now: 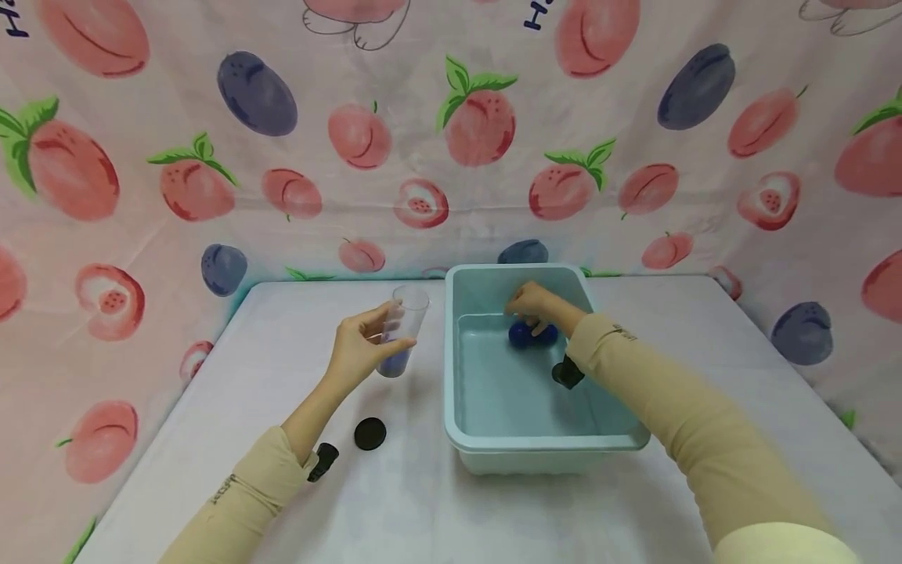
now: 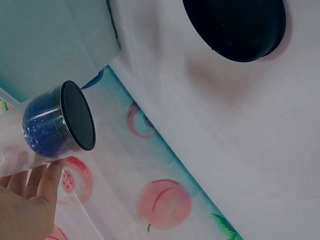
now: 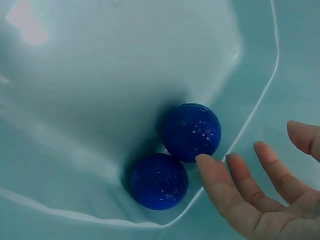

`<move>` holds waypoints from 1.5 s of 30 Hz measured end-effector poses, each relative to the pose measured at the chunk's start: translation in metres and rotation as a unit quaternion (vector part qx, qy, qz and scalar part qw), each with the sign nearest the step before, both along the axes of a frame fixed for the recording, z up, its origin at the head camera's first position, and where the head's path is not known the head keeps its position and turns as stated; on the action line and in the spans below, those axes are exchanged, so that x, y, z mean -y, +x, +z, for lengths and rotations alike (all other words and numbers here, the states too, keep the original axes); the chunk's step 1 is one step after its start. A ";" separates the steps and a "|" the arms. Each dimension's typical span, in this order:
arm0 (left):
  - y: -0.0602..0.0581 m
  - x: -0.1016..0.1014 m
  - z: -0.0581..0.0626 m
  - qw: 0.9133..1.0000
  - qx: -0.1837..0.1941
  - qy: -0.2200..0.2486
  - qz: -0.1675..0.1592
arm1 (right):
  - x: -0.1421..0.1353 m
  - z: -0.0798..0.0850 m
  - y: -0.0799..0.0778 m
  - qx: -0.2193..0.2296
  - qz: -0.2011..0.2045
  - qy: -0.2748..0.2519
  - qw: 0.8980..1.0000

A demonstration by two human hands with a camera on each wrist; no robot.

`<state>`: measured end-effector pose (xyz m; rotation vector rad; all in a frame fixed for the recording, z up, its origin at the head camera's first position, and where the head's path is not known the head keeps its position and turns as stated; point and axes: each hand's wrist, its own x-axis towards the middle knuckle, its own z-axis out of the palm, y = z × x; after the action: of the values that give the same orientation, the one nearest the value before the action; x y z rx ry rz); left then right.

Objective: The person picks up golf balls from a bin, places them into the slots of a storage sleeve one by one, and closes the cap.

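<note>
My left hand (image 1: 359,348) grips a clear plastic tube (image 1: 411,301), tilted above the table left of the basin. A dimpled blue golf ball (image 2: 45,127) sits at the tube's bottom, against its black end cap (image 2: 79,116). Inside the pale teal basin (image 1: 493,407), my right hand (image 1: 539,304) hovers over two blue golf balls (image 3: 191,132) that lie side by side in a corner. The right wrist view shows its fingers spread and relaxed, holding nothing, with one fingertip beside or touching a ball; contact is hard to judge.
A round black lid (image 1: 369,433) lies on the white table (image 1: 409,509), left of the basin. Small black wrist cameras (image 1: 324,460) show at both cuffs. A fruit-print cloth (image 1: 423,141) hangs behind the table.
</note>
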<state>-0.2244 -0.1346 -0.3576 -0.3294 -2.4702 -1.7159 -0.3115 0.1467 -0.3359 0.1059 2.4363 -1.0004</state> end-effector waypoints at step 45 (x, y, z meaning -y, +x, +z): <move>0.000 0.011 -0.006 1.000 0.001 0.017 -0.010 | 0.027 -0.028 0.008 0.080 0.070 0.005 0.994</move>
<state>-0.2241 -0.1453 -0.3637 -0.3510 -2.4438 -1.7644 -0.3031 0.1195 -0.3638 0.0180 2.2704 -0.8833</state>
